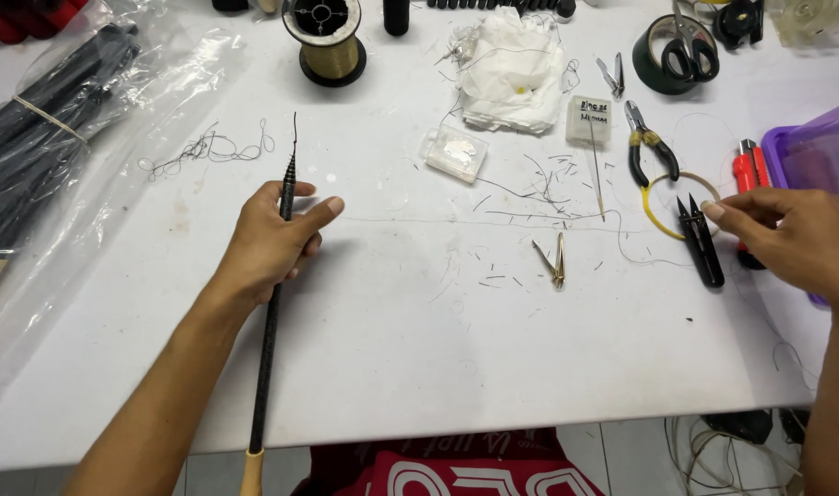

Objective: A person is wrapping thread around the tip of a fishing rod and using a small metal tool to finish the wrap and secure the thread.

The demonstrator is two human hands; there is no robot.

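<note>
Two hands are working over the white table: the left hand is gripping a slim black rod, fingers closed around it, left of centre. The right hand, fingers loosely curled, is touching the black thread snips at far right, seemingly picking them up; closing on them needs a firm pinch.

Gold thread spool, white cloth, pliers, tweezers on white table.

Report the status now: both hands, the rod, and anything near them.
Left hand grips thin black rod. Right hand touches black thread snips. Brass tweezers lie between.
</note>
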